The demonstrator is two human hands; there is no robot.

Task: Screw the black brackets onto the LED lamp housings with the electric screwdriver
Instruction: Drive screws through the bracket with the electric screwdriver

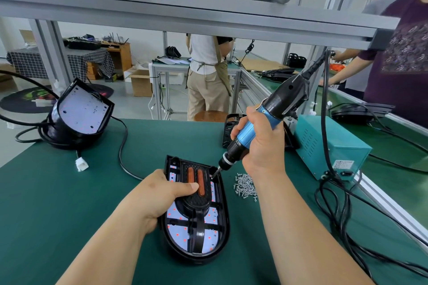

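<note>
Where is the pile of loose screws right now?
The loose screws lie on the green mat, just right of the lamp housing, below the right hand holding the electric screwdriver.

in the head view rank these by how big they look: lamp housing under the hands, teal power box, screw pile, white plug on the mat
1. lamp housing, though it lies nearest the camera, which inflates it
2. teal power box, farther back, so its true rank against the housing is unsure
3. screw pile
4. white plug
</note>
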